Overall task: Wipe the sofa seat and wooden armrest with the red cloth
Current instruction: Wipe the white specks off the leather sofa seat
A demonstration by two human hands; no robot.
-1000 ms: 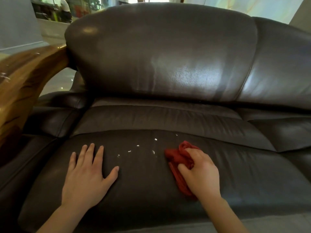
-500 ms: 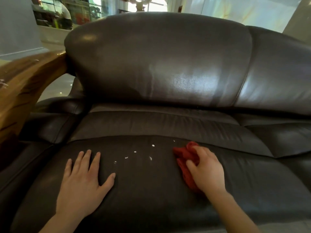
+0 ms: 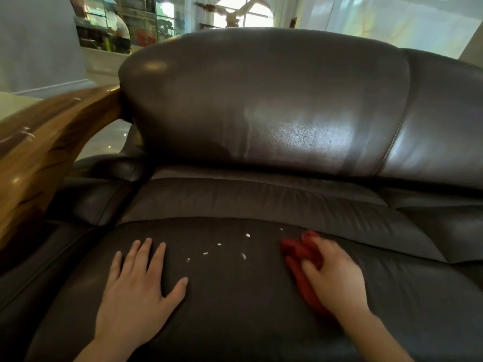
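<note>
Seen from the head camera, a person's right hand (image 3: 333,276) presses a bunched red cloth (image 3: 300,259) onto the dark leather sofa seat (image 3: 235,296), fingers curled closed over the fabric. The left hand (image 3: 136,291) lies flat and spread on the seat, holding nothing. Small white crumbs (image 3: 219,248) dot the seat between the hands; the wooden armrest (image 3: 39,152) rises left of the seat.

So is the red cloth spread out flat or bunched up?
Bunched up: the red cloth sits crumpled in folds under the right hand on the sofa seat.
</note>
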